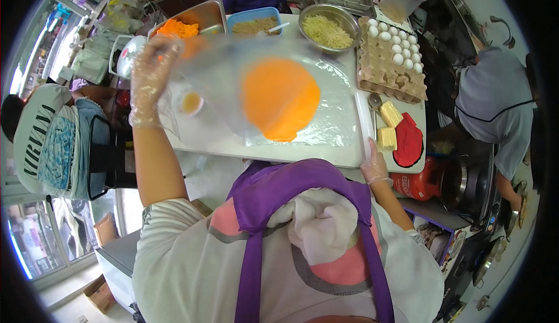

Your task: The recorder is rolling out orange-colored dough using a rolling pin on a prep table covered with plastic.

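Note:
My left hand [153, 72], in a clear plastic glove, pinches the edge of a clear plastic sheet [214, 74] raised at the left. The sheet hangs blurred over part of a flat orange dough disc [281, 98]. Under the disc, more clear plastic [338, 104] lies on the white tabletop [205, 135]. At the table's front edge is my gloved right hand [374, 165], its fingers at the near end of a white bar, perhaps a rolling pin [364, 124]. Whether they grip it is unclear. A small cup of yellowish liquid [191, 103] shows through the sheet.
Along the back stand a steel pan of orange dough [179, 29], a blue tub of brown filling [255, 26] and a bowl of pale shreds [327, 30]. Egg trays [388, 61], a spoon [374, 102], yellow blocks [387, 138] and red dough [408, 141] sit right. People flank the table.

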Tool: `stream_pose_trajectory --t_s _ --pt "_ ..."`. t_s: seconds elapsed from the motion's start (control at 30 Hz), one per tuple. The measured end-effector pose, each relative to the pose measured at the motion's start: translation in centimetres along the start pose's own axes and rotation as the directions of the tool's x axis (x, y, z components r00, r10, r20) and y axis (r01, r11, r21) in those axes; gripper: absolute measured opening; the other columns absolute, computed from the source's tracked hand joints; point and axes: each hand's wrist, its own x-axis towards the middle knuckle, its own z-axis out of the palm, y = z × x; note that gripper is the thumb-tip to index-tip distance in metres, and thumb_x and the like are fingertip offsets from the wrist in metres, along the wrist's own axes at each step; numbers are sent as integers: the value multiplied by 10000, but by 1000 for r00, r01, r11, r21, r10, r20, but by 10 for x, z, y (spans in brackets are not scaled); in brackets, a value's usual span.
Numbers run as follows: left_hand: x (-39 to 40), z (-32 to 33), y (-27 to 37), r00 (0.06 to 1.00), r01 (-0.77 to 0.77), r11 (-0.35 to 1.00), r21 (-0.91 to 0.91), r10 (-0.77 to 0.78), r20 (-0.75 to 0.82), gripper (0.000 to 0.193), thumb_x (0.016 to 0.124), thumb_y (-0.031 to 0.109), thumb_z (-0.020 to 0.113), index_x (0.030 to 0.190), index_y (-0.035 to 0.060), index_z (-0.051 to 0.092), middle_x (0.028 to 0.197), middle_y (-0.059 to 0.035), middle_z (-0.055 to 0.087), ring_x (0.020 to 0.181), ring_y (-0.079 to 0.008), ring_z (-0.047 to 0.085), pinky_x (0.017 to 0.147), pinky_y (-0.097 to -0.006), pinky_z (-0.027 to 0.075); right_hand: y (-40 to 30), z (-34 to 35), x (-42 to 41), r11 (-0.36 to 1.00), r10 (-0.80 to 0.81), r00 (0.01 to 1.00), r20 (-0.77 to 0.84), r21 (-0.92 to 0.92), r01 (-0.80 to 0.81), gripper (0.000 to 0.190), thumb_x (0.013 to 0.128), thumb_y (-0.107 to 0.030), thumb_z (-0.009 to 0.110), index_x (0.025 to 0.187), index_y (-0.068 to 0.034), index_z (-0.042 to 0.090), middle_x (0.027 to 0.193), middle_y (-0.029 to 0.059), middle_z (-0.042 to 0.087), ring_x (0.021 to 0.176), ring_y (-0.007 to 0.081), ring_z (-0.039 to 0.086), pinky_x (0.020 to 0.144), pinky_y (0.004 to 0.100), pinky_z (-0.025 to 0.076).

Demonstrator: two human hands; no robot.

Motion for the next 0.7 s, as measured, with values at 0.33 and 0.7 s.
stream_pose_trajectory --t_s 0.33,0.7 --pt "125 -61 -159 890 415 891 -185 -440 -120 299 811 244 699 970 -5 653 734 -18 603 551 -81 527 496 -224 423 -164 -3 -11 901 -335 901 -276 186 392 798 746 -57 576 1460 -39 219 1177 277 501 1087 408 507 917 429 426" --pt "181 -61 -344 835 436 793 427 -533 136 330 741 326 555 836 47 704 663 -126 643 612 -170 622 609 -298 486 -461 -10 123 787 -546 836 52 376 490 751 852 -178 554 1474 -47 154 1359 261 390 1230 355 439 1028 374 364"
